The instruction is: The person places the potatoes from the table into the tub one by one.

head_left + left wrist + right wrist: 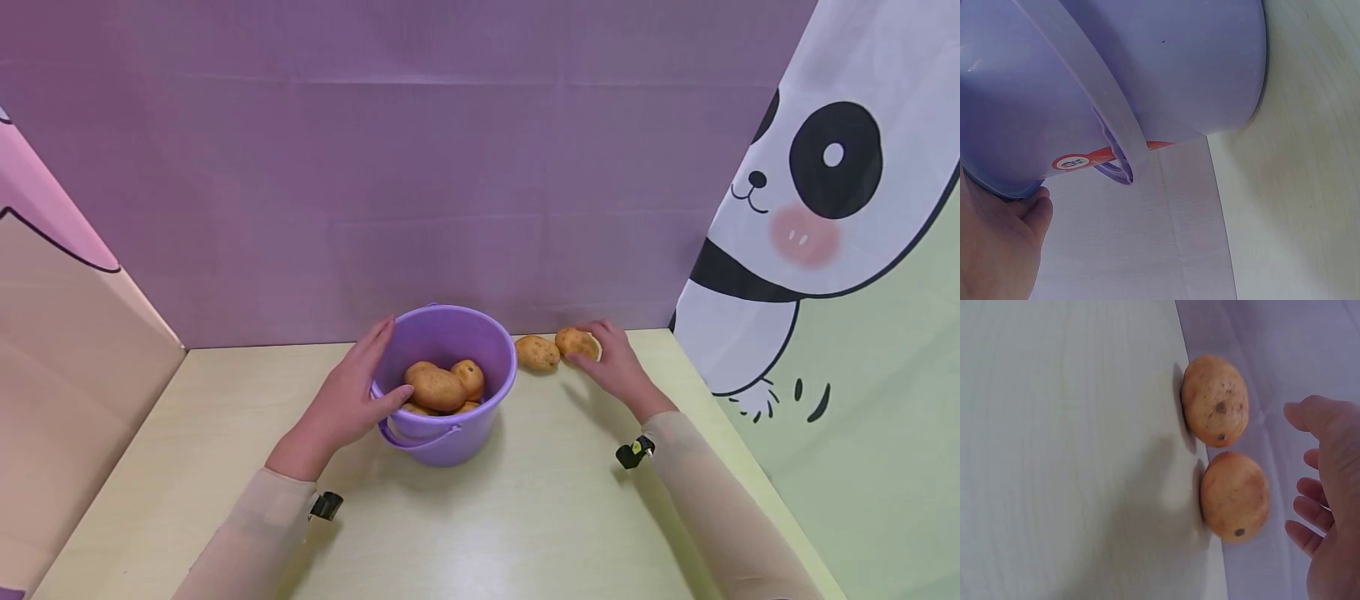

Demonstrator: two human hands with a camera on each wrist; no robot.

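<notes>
In the head view a purple bucket (442, 442) stands on the table with several potatoes (435, 389) inside. My left hand (348, 396) holds its left rim, thumb over the inner side and fingers along the outside. The left wrist view shows the bucket's wall (1172, 69) and its handle (1094, 75) hanging down. Toward the back edge two more potatoes lie side by side, a left one (537, 353) and a right one (576, 342). Over the right potato is my right hand (611, 362), thumb and fingers spread around it; the right wrist view shows them apart from it.
The pale wooden table (525, 517) meets a purple cloth backdrop (450, 167) just behind the bucket and loose potatoes. A panel with a panda drawing (847, 242) rises along the right side, and a peach panel (67, 375) along the left.
</notes>
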